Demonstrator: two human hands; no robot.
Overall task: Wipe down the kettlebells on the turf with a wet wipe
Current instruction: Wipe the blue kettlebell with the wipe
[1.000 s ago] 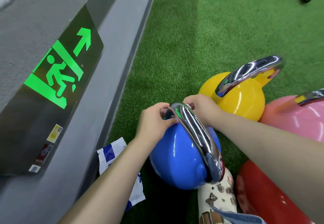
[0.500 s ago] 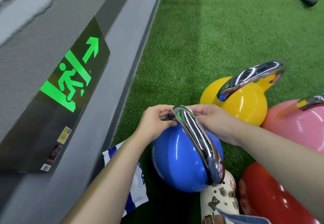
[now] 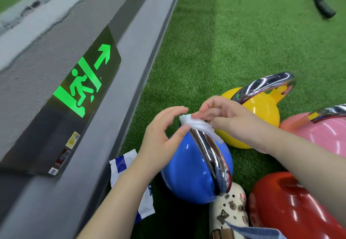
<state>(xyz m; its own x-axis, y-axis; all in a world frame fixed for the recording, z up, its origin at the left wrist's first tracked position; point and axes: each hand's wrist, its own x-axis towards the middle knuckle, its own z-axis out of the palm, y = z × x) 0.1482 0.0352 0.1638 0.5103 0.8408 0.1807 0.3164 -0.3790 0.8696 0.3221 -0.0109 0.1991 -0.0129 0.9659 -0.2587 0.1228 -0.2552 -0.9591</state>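
White wet wipe (image 3: 198, 126) pinched in right hand (image 3: 232, 119) over blue kettlebell (image 3: 189, 169) handle — left hand (image 3: 162, 137) loose, empty. Probably regripping — next wipe the handle.

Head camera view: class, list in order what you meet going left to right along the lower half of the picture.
Exit sign → blue-and-white wipes packet → blue kettlebell → yellow kettlebell → pink kettlebell.

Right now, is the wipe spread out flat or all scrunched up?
Scrunched up. The wet wipe is bunched and wrinkled, draped over the blue kettlebell's handle, pinched by the right hand.
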